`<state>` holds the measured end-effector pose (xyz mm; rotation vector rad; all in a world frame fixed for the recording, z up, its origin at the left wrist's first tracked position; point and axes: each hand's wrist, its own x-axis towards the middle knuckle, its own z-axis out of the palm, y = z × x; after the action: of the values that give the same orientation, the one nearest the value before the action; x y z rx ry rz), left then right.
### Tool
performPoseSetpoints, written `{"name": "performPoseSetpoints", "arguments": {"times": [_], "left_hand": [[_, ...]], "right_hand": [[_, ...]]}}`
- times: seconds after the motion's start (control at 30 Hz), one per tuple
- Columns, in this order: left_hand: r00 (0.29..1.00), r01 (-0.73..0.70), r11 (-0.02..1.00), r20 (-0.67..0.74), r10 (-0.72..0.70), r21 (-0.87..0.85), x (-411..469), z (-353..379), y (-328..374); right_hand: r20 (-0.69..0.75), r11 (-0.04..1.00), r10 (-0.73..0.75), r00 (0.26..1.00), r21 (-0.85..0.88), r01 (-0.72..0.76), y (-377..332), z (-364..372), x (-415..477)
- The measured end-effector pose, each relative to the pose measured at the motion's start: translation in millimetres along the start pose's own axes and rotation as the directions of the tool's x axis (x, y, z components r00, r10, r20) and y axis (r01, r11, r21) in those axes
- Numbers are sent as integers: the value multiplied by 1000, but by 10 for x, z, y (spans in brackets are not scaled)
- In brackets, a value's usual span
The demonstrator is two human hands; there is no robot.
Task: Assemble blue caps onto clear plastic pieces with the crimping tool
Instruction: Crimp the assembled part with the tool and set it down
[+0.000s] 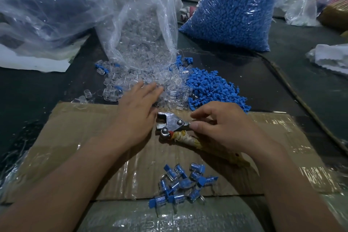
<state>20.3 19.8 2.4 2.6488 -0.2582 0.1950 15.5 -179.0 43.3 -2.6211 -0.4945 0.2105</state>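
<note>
At a dark work surface (254,73) strewn with parts, my left hand (137,117) stretches out flat, fingers straight and holding nothing, its fingertips over the loose heap of clear plastic pieces (169,90) spilling from their bag (143,30). My right hand (222,124) pinches the crimping tool (172,123) just behind its metal head, thumb against the steel and fingers curled above. The tool lies on a sheet of cardboard (75,128) between my hands. Its jaws stand apart with nothing that I can see in them, and its cloth-wrapped handle runs back under my right palm. The blue caps (212,88) sit in a heap just right of the clear ones, in front of a second, full bag (235,9). A cluster of finished pieces (182,184), each clear body already capped in blue, lies nearer to me on the cardboard. By my reading, the step in hand is fetching a fresh clear piece for the next assembly, with the tool steadied and ready. The next move calls for picking a single clear piece out of the tangle and pairing it with one cap. The pair then has to sit squarely between the jaws before I squeeze.
</note>
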Motion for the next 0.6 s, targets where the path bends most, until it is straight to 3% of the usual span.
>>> {"name": "performPoseSetpoints", "arguments": {"times": [0.17,0.33,0.47,0.6], "left_hand": [[985,-17,999,-171,12,-30,7,-46,-37],[988,-31,999,-153,24,-43,3,-22,-61],[973,27,998,-227,-37,-49,-16,-15,-81],[978,87,996,-191,-87,-10,-3,-21,-118]], "right_hand": [[-141,997,40,989,74,-30,51,-12,36],[-244,993,83,966,98,-60,85,-10,49],[-367,985,161,916,120,-125,181,-20,67],[-448,973,224,865,151,-174,251,-23,106]]}}
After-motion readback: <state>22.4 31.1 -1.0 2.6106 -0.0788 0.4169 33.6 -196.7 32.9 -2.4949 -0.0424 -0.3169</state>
